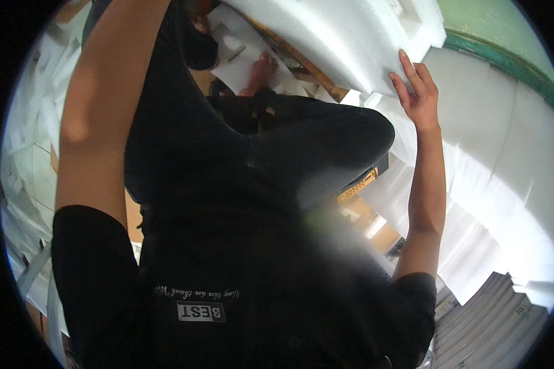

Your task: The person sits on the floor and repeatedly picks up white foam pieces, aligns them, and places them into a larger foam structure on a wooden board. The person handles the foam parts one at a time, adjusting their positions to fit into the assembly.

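Observation:
My right hand rests at the edge of a large white foam sheet, at the upper right. Its fingers are spread and the fingertips touch the sheet; nothing is gripped. A thicker white foam piece with cut-out edges lies just beyond the fingers. My left arm reaches up along the left side and leaves the picture at the top, so my left hand is out of sight.
White foam sheets lie to the right, beside a green edge. A grey ribbed stack stands at the lower right. Cardboard shows beside my leg. White scraps cover the far left. A bare foot is at the top.

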Available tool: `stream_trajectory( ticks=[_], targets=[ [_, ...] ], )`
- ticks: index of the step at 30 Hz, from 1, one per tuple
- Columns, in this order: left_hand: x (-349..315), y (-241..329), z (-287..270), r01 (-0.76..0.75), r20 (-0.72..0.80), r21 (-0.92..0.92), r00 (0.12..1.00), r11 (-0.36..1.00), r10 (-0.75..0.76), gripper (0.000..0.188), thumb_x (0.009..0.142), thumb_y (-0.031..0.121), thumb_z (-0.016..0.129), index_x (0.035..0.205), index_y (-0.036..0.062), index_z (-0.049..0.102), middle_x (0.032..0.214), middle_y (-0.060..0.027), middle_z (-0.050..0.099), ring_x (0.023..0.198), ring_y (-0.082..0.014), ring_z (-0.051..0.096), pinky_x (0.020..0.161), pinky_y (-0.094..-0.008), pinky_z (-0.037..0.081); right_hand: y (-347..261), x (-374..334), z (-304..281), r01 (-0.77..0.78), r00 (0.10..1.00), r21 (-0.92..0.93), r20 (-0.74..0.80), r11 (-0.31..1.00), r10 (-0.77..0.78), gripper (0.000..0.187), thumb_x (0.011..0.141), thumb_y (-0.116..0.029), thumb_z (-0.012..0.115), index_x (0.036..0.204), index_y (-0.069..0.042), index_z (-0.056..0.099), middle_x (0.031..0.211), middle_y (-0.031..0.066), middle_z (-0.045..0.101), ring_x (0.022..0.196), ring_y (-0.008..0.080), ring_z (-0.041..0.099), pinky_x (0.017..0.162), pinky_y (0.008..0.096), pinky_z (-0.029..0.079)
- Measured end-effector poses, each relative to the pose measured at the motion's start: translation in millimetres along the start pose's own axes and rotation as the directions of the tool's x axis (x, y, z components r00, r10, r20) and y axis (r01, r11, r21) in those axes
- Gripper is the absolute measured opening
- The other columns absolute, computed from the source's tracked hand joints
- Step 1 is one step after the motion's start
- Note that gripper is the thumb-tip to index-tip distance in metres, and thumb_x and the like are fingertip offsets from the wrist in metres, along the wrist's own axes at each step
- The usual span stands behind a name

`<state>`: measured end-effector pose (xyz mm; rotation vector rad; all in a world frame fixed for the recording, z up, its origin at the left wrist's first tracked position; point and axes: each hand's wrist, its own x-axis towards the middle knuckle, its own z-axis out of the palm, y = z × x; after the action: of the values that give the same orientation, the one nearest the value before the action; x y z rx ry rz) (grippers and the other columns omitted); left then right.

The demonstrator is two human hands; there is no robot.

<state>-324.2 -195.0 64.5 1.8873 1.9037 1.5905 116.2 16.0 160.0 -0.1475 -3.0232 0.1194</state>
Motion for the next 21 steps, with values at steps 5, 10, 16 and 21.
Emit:
stream_trajectory(
  ticks=[5,10,16,21],
  targets=[
    [0.4,22.0,1.2,0.145,-0.009,-0.05,0.989,0.988,-0.145,0.034,0.082,-0.005,0.075,0.112,0.0087,0.076,0.119,-0.0096,0.071,0.117,-0.0266,0.065,0.104,-0.0375,0.05,14.0,22.0,-8.0,-0.074,0.997,-0.024,-0.031,0.997,0.073,0.061,0.089,-0.024,0.08,0.147,-0.024,0.06,0.094,0.0115,0.067,0.082,0.0298,0.065,0.079,0.0426,0.054],
    [9.7,44.7,-2.1,0.1,0.016,0.129,0.995,0.987,-0.103,0.035,0.078,-0.003,0.075,0.112,0.0065,0.075,0.119,-0.0134,0.069,0.119,-0.0319,0.063,0.102,-0.0413,0.049,28.3,13.4,2.9,-0.401,0.89,0.079,-0.202,0.913,0.409,0.063,0.102,-0.056,0.053,0.157,-0.024,0.047,0.121,0.0182,0.071,0.117,0.0355,0.065,0.108,0.0544,0.042],
    [36.2,106.8,32.9,0.172,-0.148,0.455,0.982,0.873,-0.116,0.04,0.085,0.029,0.078,0.119,0.0088,0.074,0.138,-0.0158,0.061,0.135,-0.0351,0.052,0.117,-0.0596,0.031,20.2,24.6,37.2,-0.833,0.553,-0.148,-0.187,0.534,0.812,0.087,0.094,-0.08,0.035,0.159,-0.024,0.043,0.163,0.0233,0.036,0.152,0.0478,0.028,0.117,0.0757,0.014],
    [54.8,147.1,87.4,0.272,-0.06,0.755,0.935,0.597,-0.35,0.082,0.093,0.076,0.05,0.147,0.0156,0.058,0.165,-0.0145,0.038,0.158,-0.0392,0.018,0.12,-0.0762,0.003,-9.5,47.9,21.2,-0.876,0.482,-0.101,-0.154,0.471,0.863,0.084,0.097,-0.077,0.037,0.158,-0.021,0.044,0.163,0.024,0.036,0.151,0.0491,0.03,0.119,0.0716,0.017]
  ],
)
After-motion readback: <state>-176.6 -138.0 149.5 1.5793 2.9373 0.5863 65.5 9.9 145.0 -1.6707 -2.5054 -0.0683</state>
